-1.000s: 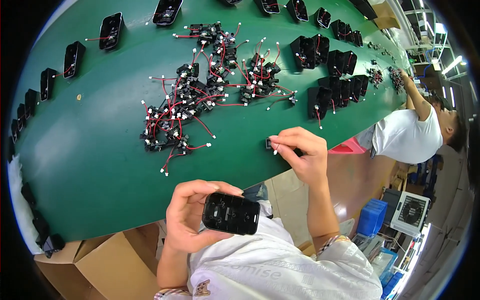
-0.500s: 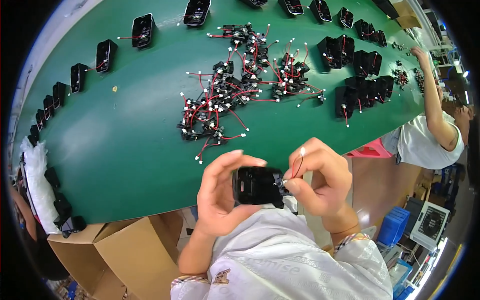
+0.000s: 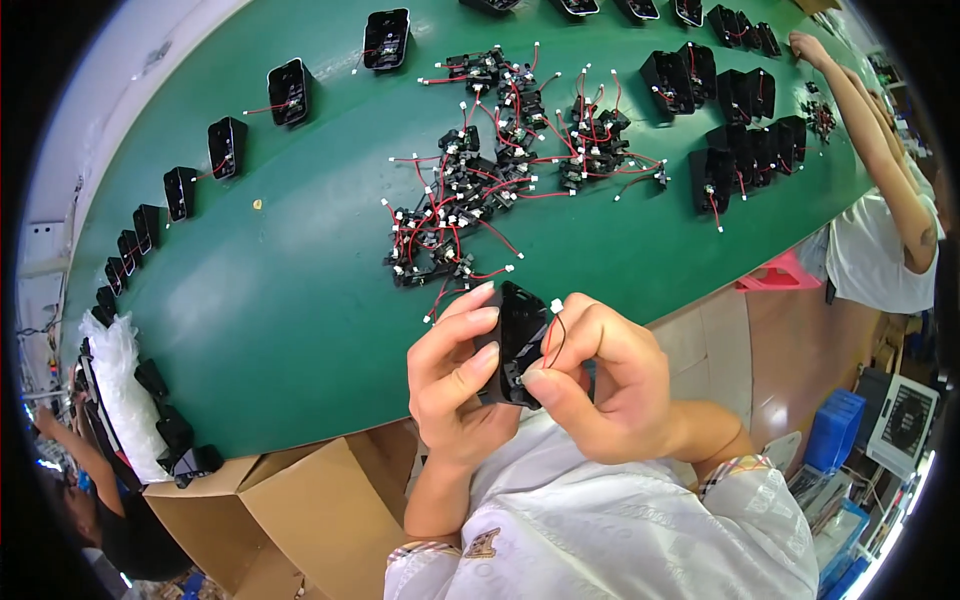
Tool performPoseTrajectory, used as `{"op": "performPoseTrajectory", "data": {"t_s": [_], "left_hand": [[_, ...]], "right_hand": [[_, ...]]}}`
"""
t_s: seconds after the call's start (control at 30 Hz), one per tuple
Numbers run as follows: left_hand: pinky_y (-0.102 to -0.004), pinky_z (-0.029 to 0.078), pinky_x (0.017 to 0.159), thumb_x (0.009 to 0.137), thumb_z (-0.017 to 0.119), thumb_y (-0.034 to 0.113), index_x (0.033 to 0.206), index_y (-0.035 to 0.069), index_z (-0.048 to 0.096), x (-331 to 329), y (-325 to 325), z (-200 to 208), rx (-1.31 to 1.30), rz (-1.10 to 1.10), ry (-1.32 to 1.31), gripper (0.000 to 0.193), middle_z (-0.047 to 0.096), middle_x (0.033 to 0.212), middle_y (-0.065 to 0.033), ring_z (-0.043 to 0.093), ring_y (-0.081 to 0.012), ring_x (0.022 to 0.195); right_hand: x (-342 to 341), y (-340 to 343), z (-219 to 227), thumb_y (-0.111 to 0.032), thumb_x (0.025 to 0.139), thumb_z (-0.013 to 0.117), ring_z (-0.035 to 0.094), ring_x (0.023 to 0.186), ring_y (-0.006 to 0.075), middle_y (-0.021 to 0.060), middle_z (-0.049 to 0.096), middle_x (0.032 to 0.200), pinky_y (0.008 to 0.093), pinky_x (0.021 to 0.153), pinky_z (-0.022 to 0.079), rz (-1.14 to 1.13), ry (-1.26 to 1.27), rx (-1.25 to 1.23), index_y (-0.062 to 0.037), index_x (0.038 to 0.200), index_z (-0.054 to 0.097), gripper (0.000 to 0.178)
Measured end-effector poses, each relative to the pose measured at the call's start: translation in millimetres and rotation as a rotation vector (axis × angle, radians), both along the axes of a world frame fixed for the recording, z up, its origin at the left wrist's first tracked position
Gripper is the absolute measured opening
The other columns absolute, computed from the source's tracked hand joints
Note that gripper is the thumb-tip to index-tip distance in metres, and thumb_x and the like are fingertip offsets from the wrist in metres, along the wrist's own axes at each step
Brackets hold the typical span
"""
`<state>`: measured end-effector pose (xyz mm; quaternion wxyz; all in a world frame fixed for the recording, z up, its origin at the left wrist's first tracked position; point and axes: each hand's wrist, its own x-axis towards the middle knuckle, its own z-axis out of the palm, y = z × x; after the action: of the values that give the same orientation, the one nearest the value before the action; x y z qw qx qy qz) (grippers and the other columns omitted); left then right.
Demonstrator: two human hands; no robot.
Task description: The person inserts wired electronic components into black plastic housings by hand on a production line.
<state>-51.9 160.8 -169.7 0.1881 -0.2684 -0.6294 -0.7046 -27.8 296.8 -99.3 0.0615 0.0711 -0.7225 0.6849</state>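
My left hand (image 3: 455, 380) is closed round a black plastic housing (image 3: 518, 325), just past the table's near edge. The housing is tilted up on its side, its hollow face turned to the right. At its lower right rim, the thumb and forefinger of my right hand (image 3: 615, 385) pinch a thin red-and-black wire lead. A white plug (image 3: 557, 306) at the lead's end sticks up above those fingers. Whatever the lead joins is hidden by my fingertips. Beyond my hands lies a heap of small black parts with red leads (image 3: 470, 190) and white plugs.
Black housings (image 3: 288, 92) line the far side of the green table (image 3: 290, 330); more stand grouped at right (image 3: 755, 155). Clear plastic bags (image 3: 130, 400) lie at the left end. An open cardboard box (image 3: 320, 510) sits below the near edge. A co-worker's arm (image 3: 875, 130) reaches in at right.
My left hand has turned the housing from lying level to standing steeply on its side. My right hand keeps its pinch at the rim. The whole view has shifted, and the co-worker's arm has moved.
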Motion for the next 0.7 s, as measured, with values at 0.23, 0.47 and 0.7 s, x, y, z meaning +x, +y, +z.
{"op": "performPoseTrajectory", "data": {"t_s": [0.23,0.47,0.7], "left_hand": [[-0.052,0.055,0.089,0.083,0.076,0.015,0.122,0.012,0.044,0.4,-4.2,-0.7,-0.067,0.171,0.029,0.05,0.048,0.123,-0.021,0.058,-0.0453,0.109],[-0.0537,0.055,0.089,0.085,0.074,0.015,0.119,0.01,0.049,-4.6,-11.6,9.1,-0.158,0.146,0.151,0.042,0.051,0.119,-0.0216,0.058,-0.0461,0.109],[-0.039,0.06,0.079,0.073,0.077,-0.002,0.113,0.005,0.065,-11.5,-12.0,18.8,-0.103,-0.075,-0.013,0.042,0.059,0.115,-0.0238,0.064,-0.035,0.101]], "right_hand": [[-7.7,-8.2,0.6,0.003,0.079,0.073,0.044,0.057,0.0052,0.0076,0.058,0.078,0.0189,0.045,0.033,-0.031,0.102,0.134,-0.0025,0.08,0.054,0.02],[-8.0,-1.1,3.7,0.002,0.078,0.073,0.042,0.054,0.0052,0.0069,0.058,0.077,0.02,0.046,0.033,-0.008,0.054,0.183,-0.003,0.076,0.054,0.019],[-5.9,26.1,6.2,0.001,0.082,0.068,0.047,0.071,0.0062,0.0046,0.058,0.088,0.0202,0.06,0.035,0.228,-0.38,-0.18,-0.0005,0.087,0.062,0.009]]}}
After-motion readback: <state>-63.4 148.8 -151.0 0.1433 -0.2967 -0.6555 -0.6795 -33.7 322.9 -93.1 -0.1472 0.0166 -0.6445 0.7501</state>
